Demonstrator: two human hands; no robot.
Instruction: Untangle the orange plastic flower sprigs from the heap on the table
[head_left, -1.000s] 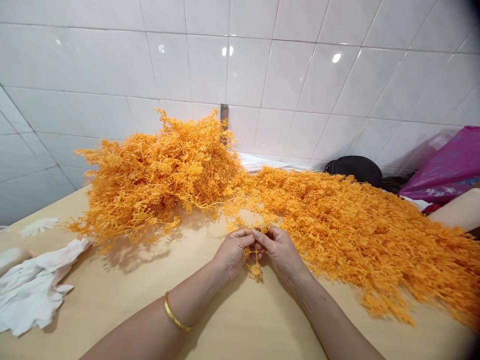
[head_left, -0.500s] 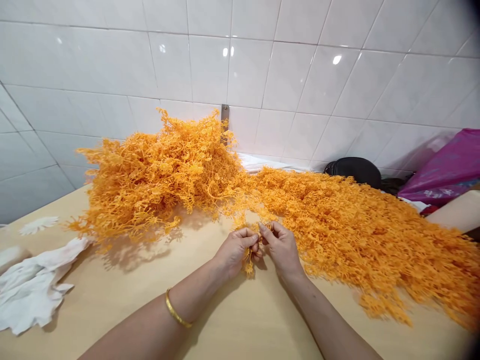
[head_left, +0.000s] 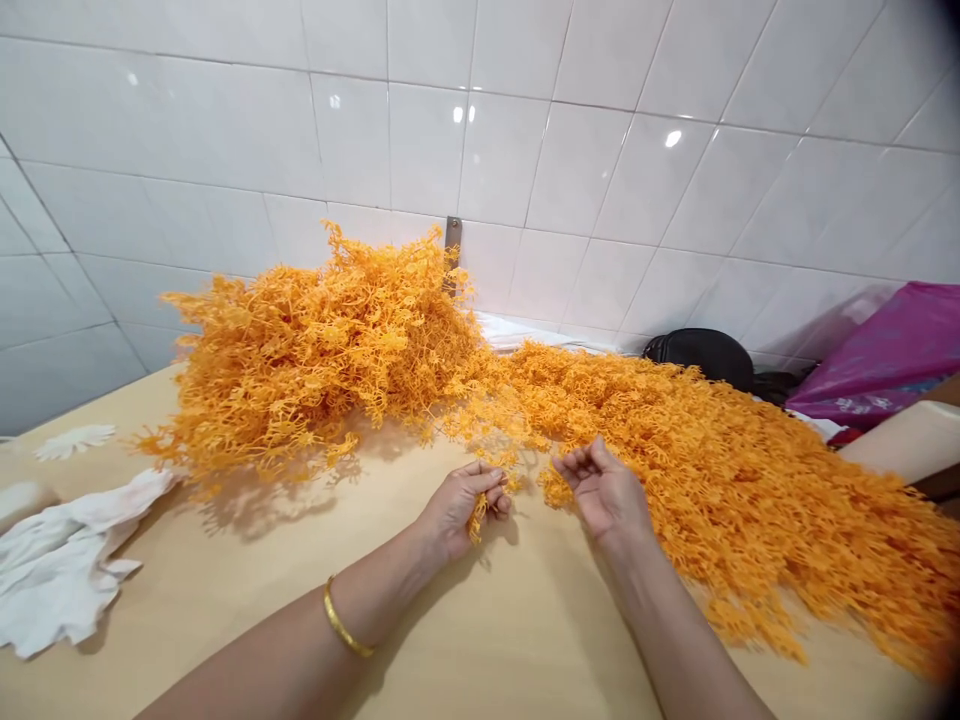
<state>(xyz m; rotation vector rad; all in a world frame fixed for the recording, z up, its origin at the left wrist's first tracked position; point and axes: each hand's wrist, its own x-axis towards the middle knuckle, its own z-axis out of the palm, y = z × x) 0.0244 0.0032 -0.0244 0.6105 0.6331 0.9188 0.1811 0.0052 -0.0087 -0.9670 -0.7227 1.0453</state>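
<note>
My left hand (head_left: pixel 463 507), with a gold bangle on its wrist, is closed around a small orange plastic sprig (head_left: pixel 478 517). Part of the sprig hangs below the fingers, and more pokes out past the fingertips. My right hand (head_left: pixel 606 495) is apart from the left, its palm partly showing and its fingers loosely bent, with nothing visible in them. Just under its fingertips lies an orange piece (head_left: pixel 555 490) on the table. A low spread of orange pieces (head_left: pixel 720 470) runs along the right, beside that hand. Behind and left rises a tall tangled heap of orange sprigs (head_left: pixel 315 350).
A crumpled white cloth (head_left: pixel 67 560) and a white flower-like piece (head_left: pixel 73 440) lie at the left on the tan table (head_left: pixel 465 640). At the back right are a black case (head_left: pixel 701 355) and a purple bag (head_left: pixel 885 350). A tiled wall (head_left: pixel 585 160) bounds the far side.
My right hand has moved away from my left hand, to the right, and its fingers have loosened. My left hand has shifted slightly left, still holding the sprig.
</note>
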